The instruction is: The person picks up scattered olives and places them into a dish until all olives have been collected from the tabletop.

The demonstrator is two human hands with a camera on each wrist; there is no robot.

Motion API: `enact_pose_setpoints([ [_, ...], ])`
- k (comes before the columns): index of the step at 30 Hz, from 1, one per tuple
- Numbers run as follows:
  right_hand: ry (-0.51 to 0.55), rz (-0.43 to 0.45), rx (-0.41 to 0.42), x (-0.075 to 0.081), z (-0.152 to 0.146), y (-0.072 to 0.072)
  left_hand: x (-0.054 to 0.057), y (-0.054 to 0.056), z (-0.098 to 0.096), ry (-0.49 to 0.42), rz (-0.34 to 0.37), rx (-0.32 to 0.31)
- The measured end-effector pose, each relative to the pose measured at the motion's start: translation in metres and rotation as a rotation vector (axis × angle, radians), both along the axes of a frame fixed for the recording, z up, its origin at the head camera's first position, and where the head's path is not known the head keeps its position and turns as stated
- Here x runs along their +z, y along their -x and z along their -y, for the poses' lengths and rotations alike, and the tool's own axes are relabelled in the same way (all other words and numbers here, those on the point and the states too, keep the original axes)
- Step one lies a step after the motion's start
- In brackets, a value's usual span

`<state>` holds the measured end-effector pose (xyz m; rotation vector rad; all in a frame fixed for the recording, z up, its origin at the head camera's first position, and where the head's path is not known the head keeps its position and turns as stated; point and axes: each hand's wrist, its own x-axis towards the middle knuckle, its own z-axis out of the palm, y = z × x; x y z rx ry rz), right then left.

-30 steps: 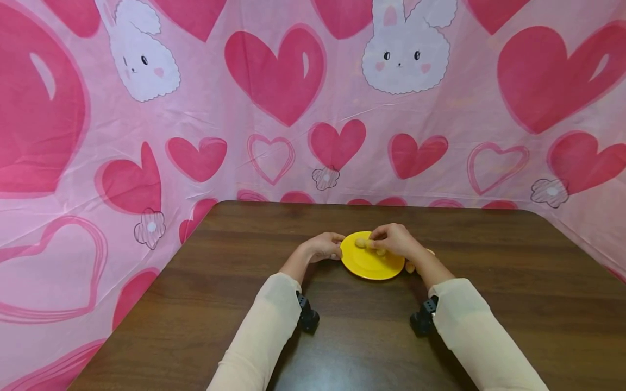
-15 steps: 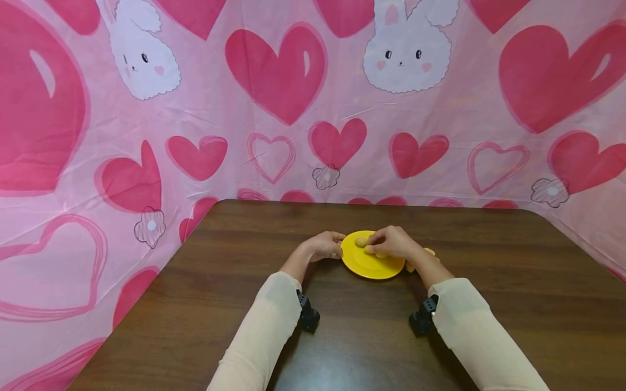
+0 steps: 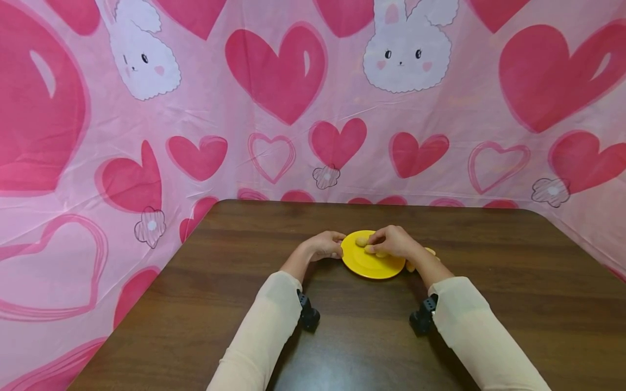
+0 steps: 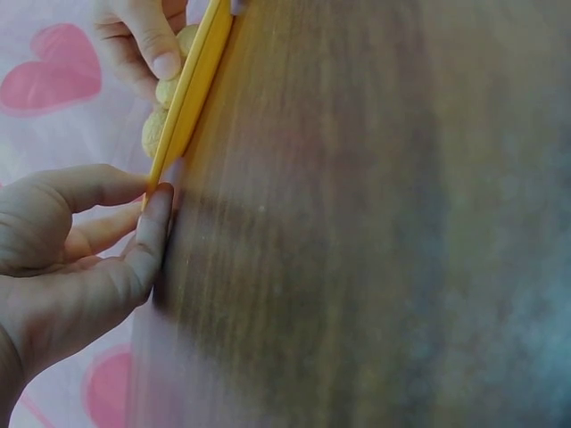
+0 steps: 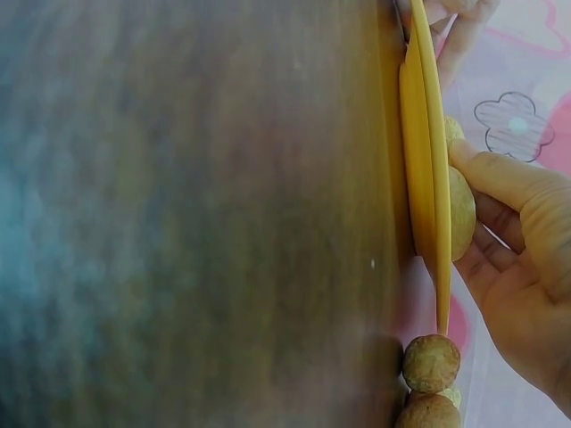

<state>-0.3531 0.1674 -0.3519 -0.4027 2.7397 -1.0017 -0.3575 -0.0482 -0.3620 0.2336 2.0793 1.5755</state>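
A yellow plate [image 3: 371,269] lies on the table, seen nearly edge-on in both wrist views. My left hand [image 3: 325,246] pinches its left rim, thumb on one face and a finger on the other. Over the plate, my right hand [image 3: 397,242] holds a small, round, potato-like lump [image 5: 453,130] between thumb and fingers, low against the surface. Another pale lump [image 3: 362,241] rests just left of those fingertips. A larger lump [image 5: 461,214] sits under the right hand, partly covered by it.
Several more brownish round lumps [image 5: 432,363] lie on the table beside the plate's right rim, partly behind the right wrist. The dark wooden table [image 3: 362,342] ends at a pink cloth [image 3: 274,108] printed with hearts and rabbits.
The right fingertips have shifted slightly down and left over the plate, then stayed nearly still. My left hand and the plate keep their place.
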Motion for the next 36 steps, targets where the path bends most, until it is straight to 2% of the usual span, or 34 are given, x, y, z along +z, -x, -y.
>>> enact_pose_setpoints([
  [17, 0.004, -0.005, -0.023, 0.004, -0.003, 0.001, 0.001, -0.002, 0.001, 0.023, -0.003, 0.006],
  [26, 0.000, -0.089, -0.010, 0.004, -0.010, 0.003, 0.000, 0.000, 0.001, 0.020, -0.004, 0.006],
  [36, 0.022, -0.125, -0.035, 0.007, -0.017, -0.001, -0.001, 0.001, 0.001, 0.021, -0.007, 0.002],
])
